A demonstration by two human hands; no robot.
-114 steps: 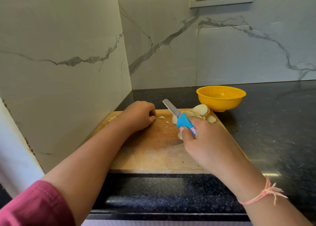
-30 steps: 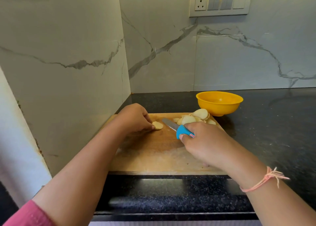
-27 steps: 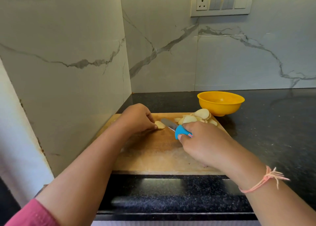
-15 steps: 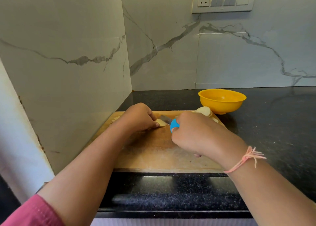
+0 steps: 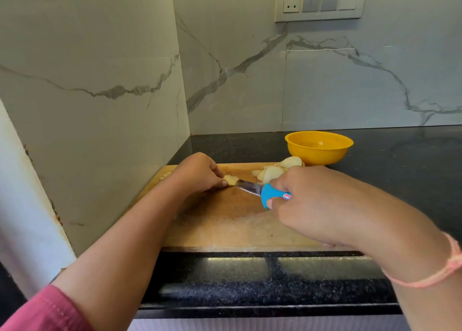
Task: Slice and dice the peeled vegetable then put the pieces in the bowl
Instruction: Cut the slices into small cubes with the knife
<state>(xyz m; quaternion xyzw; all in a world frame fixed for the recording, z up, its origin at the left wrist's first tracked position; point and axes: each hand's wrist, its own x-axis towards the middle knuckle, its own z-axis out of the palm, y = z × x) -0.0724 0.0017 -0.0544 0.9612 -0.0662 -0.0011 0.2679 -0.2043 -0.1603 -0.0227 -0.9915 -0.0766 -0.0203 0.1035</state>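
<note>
Left hand [image 5: 197, 173] sits curled on the far left part of the wooden cutting board [image 5: 225, 220], its fingertips pinching a pale slice [image 5: 231, 180] of the peeled vegetable down against the wood. Right hand [image 5: 312, 205] is wrapped around the blue handle of a small knife [image 5: 260, 192], with the thumb tip showing under the handle. The blade runs leftward and away from the person until its tip meets the slice right at the left fingertips. Whether the edge has gone into the slice, I can't make out.

Behind the right knuckles, toward the board's far right corner, lies a pile of slices [image 5: 272, 172], overlapping one another and partly hidden by the hand. A few small cut bits [image 5: 166, 175] rest at the board's far left edge, beside the left wrist. The yellow bowl [image 5: 318, 146] stands upright on the black counter [image 5: 400, 168] just beyond that far right corner, close to the pile. Whether the two touch I can't tell.

The board lies along the counter's front edge, near the corner where two marble walls [image 5: 87, 55] meet. A switch panel [image 5: 320, 1] with a socket is set high in the back wall. A pink sleeve [image 5: 45, 310] covers the left upper arm, and a pinkish thread [image 5: 437, 273] circles the right wrist.
</note>
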